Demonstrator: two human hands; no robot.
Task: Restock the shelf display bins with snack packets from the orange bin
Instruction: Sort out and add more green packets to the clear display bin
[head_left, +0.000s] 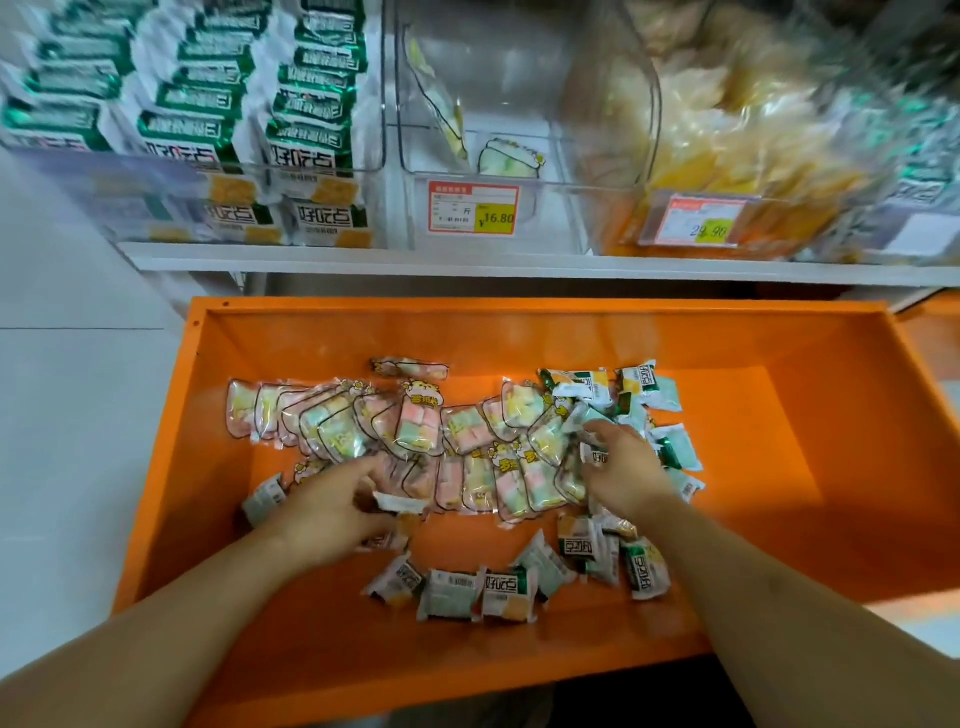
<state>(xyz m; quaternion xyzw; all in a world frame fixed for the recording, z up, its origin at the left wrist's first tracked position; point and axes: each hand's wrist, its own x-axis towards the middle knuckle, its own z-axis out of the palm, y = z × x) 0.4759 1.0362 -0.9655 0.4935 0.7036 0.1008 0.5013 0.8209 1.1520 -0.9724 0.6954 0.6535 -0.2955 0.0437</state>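
Note:
The orange bin (322, 332) lies below the shelf and holds several pastel marshmallow packets (415, 426) in a row and several green-and-white biscuit packets (504, 592) scattered at the front and right. My left hand (332, 509) is down in the bin with its fingers curled round a white packet (400, 503). My right hand (623, 467) reaches into the pile at the right and grips a green-and-white packet (597, 457). Above, the middle clear display bin (498, 171) is almost bare, with two pastel packets inside.
The left display bin (208, 130) is stacked full of green-and-white biscuit packets. A right display bin (727, 130) holds yellowish snacks. Price tags (472, 209) hang on the bin fronts. The white shelf edge (467, 265) runs just above the orange bin's back wall.

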